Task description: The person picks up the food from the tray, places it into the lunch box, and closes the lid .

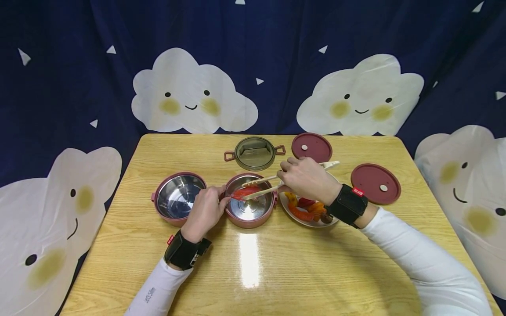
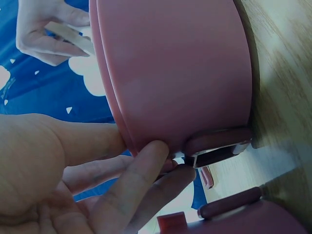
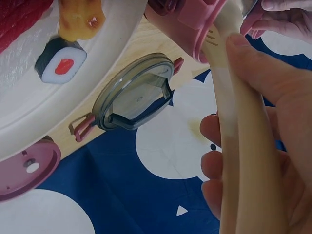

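The left hand (image 1: 204, 208) pinches the pot (image 1: 248, 223) while the right hand (image 1: 310, 175) grips tongs (image 1: 262, 192), whose loosening could let the red food (image 1: 245, 192) slip.

Dark blue backdrop (image 1: 276, 35), probably hung fabric, hard to be sure, along far side plus left and right. Smiling white clouds (image 1: 193, 101), yellow-cheeked; small white triangles (image 1: 323, 49) scattered. Pale wood-grain tabletop (image 1: 316, 281), rounded far corners. Bright glare strip (image 1: 249, 259) near middle.
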Available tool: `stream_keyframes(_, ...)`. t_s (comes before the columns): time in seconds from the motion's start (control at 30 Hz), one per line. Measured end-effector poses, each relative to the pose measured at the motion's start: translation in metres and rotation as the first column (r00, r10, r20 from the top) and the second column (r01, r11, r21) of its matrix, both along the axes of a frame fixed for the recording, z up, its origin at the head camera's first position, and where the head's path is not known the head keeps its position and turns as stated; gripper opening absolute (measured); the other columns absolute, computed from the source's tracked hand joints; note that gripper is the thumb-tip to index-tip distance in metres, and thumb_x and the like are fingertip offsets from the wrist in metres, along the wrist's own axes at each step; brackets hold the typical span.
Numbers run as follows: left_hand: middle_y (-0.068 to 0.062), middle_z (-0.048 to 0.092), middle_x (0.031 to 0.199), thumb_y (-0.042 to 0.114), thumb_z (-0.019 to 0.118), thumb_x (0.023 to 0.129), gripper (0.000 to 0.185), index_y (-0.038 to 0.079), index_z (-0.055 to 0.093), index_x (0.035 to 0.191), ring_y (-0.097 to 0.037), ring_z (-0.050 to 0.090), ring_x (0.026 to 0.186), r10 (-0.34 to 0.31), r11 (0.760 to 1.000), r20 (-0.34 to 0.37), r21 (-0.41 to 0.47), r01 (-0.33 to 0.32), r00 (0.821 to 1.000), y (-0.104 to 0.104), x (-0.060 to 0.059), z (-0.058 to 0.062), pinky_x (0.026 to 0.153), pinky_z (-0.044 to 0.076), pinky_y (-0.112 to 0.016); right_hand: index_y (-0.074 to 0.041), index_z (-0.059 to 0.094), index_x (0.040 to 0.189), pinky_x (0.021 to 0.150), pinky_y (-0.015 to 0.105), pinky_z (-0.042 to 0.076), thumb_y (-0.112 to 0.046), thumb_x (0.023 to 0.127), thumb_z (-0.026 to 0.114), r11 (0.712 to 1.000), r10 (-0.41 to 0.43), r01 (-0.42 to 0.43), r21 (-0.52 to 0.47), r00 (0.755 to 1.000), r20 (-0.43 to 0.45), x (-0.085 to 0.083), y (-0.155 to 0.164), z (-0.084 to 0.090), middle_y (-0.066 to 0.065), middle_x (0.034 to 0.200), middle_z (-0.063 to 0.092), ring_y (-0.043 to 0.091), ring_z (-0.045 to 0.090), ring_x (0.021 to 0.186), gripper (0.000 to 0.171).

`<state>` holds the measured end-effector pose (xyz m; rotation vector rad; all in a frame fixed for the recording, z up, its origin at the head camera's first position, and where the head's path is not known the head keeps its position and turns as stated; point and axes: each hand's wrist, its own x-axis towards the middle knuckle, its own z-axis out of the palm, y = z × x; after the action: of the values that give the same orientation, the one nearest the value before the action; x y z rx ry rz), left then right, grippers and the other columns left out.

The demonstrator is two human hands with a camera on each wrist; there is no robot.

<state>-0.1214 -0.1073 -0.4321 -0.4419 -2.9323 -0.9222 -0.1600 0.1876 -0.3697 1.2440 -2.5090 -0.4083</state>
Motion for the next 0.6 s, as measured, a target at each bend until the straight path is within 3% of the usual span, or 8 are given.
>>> stream_keyframes(0.33,-0.013,0.079,0.096,0.010,0.077,0.096,0.018,0.001,0.080,0.111,-0.020,0.067,0.079,0.002,1.000,-0.019,-0.009,-0.002,1.000,-0.001,0.001,0.000,0.067,0.048,-0.034,-0.014,0.075,0.087,0.054,0.033,0.053,-0.056,0.082,0.086,1.000,0.003,-0.003,-0.014,0.999,-0.040,0.003,0.006,0.010,0.004,0.078,0.066,0.021,0.064,0.070,0.044)
stream_keyframes(0.6,-0.014,0.079,0.098,0.010,0.077,0.096,0.021,-0.001,0.079,0.114,-0.018,0.063,0.077,0.003,1.000,-0.002,-0.013,-0.003,1.000,0.000,0.001,0.001,0.065,0.045,-0.032,-0.011,0.072,0.085,0.051,0.032,0.049,-0.051,0.084,0.086,0.999,0.014,-0.015,-0.034,0.999,-0.033,0.006,0.017,0.025,0.005,0.077,0.065,0.023,0.062,0.067,0.042)
